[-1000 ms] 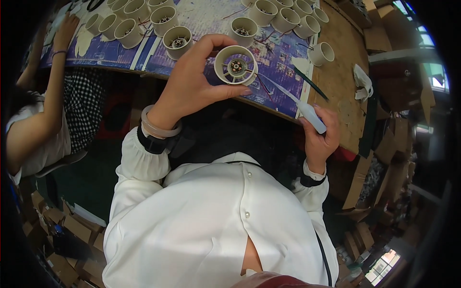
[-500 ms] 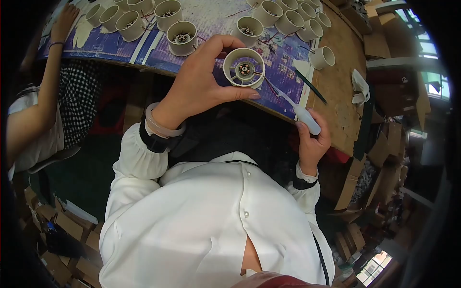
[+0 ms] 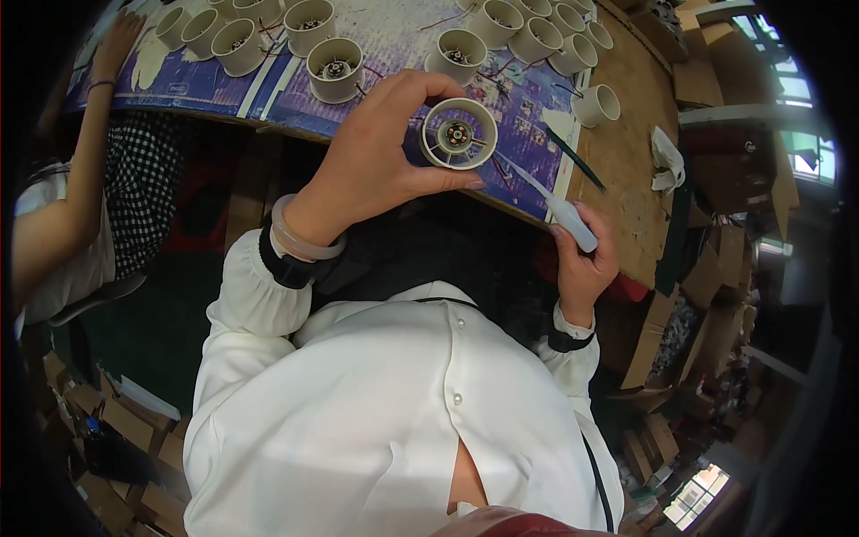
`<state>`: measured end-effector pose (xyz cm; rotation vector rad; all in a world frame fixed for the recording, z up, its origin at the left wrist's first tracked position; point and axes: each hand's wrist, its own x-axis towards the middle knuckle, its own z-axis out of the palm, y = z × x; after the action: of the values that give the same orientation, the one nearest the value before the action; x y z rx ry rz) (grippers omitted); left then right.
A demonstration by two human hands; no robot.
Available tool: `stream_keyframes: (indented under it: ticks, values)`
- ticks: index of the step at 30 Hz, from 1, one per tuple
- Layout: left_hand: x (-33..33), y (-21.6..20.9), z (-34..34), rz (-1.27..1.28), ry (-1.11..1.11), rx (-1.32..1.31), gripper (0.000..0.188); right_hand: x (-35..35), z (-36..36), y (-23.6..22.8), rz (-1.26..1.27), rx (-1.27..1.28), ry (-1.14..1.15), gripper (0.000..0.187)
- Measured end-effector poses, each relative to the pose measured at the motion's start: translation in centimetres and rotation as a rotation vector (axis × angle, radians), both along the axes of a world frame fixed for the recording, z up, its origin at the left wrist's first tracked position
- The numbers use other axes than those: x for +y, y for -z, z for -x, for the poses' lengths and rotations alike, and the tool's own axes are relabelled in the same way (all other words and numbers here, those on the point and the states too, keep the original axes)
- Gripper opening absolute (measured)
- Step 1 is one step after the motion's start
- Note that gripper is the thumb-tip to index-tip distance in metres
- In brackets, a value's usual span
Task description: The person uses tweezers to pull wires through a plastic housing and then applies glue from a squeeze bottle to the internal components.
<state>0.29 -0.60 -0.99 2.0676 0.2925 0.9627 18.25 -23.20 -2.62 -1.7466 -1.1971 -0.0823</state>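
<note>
My left hand (image 3: 376, 143) grips a cream-coloured round fan housing (image 3: 431, 143) by its sides, thumb below and fingers above. Its open end faces up, showing thin spokes and a small motor (image 3: 458, 134) with copper windings in the middle. In my right hand (image 3: 586, 255) is a translucent squeeze bottle (image 3: 571, 222), pinched between thumb and fingers. The bottle's long thin nozzle (image 3: 526, 177) points up and left toward the housing's right side, its tip close to the rim. Whether the tip touches the housing, I cannot tell. Wires hang beside the housing.
Several similar housings (image 3: 335, 88) with motors and wires stand along the table's far side. A lone housing (image 3: 598, 106), a dark green strip (image 3: 574, 157) and a crumpled white cloth (image 3: 667, 159) lie to the right. At left, another person's arm (image 3: 89, 152) rests on the table.
The housing has shifted slightly right and down, and its spokes have turned a little in my left hand. The bottle in my right hand stays almost in place.
</note>
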Motion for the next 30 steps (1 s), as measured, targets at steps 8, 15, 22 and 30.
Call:
stream_keyframes:
  ticks: [8,15,22,30]
  values:
    - [-0.1,0.3,-0.3,-0.005,0.001,0.005,0.066,-0.1,-0.1,-0.3,0.016,-0.148,0.011,0.043]
    - [-0.2,0.6,-0.4,-0.069,-0.008,0.040,0.067,-0.2,-0.3,-0.4,0.010,-0.323,0.016,0.048]
    - [-0.2,1.0,-0.6,-0.081,-0.003,0.048,0.067,-0.8,-0.5,-0.8,0.062,-0.401,-0.002,0.045]
    - [-0.4,1.3,-0.7,-0.078,-0.001,0.069,0.067,-0.8,-0.5,-1.6,0.077,-0.496,-0.021,0.044]
